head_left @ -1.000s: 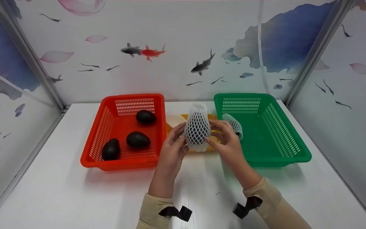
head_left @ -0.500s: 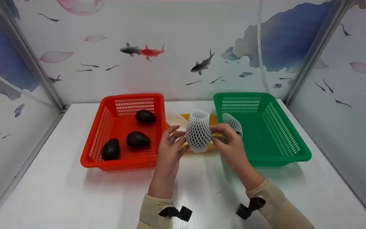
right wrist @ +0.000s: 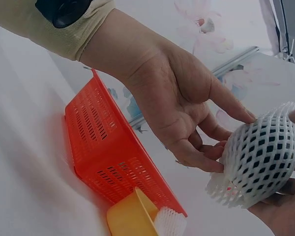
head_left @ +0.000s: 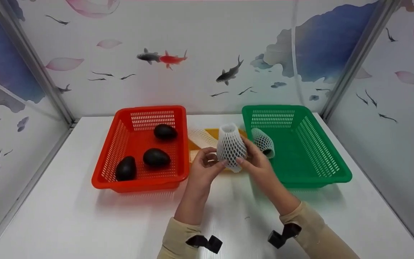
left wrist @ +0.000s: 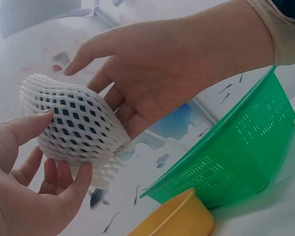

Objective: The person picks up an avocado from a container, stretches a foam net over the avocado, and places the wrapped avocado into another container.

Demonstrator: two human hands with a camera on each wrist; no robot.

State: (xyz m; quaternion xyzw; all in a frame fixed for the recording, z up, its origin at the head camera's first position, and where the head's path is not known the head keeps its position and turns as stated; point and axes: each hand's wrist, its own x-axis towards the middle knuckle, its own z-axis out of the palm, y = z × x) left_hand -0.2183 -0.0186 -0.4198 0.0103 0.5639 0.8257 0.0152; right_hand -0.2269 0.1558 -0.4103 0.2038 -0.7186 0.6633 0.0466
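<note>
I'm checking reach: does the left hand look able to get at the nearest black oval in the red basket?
Probably not without letting go: the left hand holds a netted item. Otherwise likely, as the black oval lies uncovered in the open red basket.

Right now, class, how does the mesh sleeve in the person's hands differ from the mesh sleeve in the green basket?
Pose: the held sleeve stands roughly upright; the basket sleeve slants.
Support: left hand and right hand grip the held sleeve; the basket sleeve lies in the green basket.
Ends: the held sleeve's open end faces up; the basket sleeve's nearer end shows a dark patch.
Both are white mesh.
</note>
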